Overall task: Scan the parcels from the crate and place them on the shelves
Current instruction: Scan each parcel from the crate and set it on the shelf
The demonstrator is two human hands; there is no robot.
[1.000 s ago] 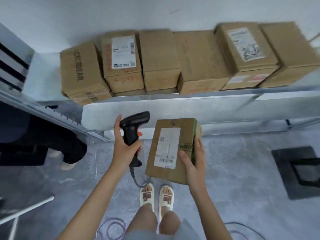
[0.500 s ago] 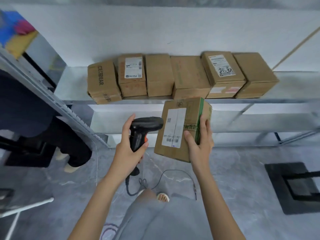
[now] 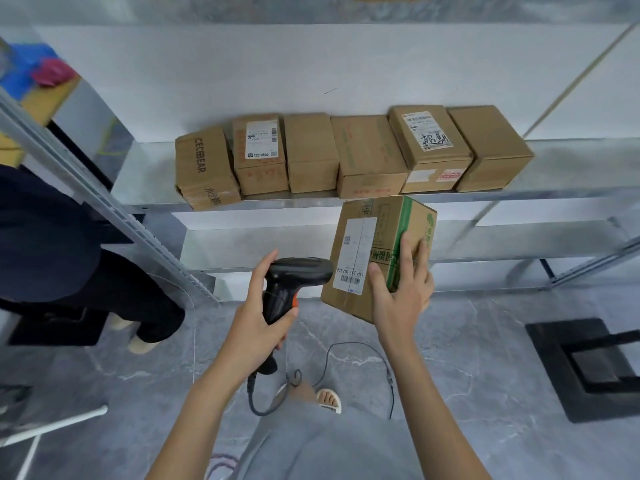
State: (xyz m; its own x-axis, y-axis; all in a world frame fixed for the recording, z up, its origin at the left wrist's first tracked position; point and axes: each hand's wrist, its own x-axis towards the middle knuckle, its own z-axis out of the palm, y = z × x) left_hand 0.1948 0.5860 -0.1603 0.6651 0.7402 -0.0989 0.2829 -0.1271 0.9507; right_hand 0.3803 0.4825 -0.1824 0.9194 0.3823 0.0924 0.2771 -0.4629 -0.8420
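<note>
My right hand grips a cardboard parcel with green print and a white barcode label, held tilted in front of the metal shelf unit. My left hand holds a black handheld scanner by its handle, its head pointing right at the parcel's label. The scanner's cable hangs down to the floor. Above the held parcel, several cardboard parcels stand in a row on the metal shelf.
A lower shelf lies behind the held parcel. Another person in dark clothes stands at the left beside a slanted metal rail. A black crate-like object sits on the grey floor at the right. My leg and sandalled foot are below.
I have stepped toward the shelves and the view has tilted up. Both hands rose; the parcel now sits just below the row of shelved parcels, the scanner still beside it.
</note>
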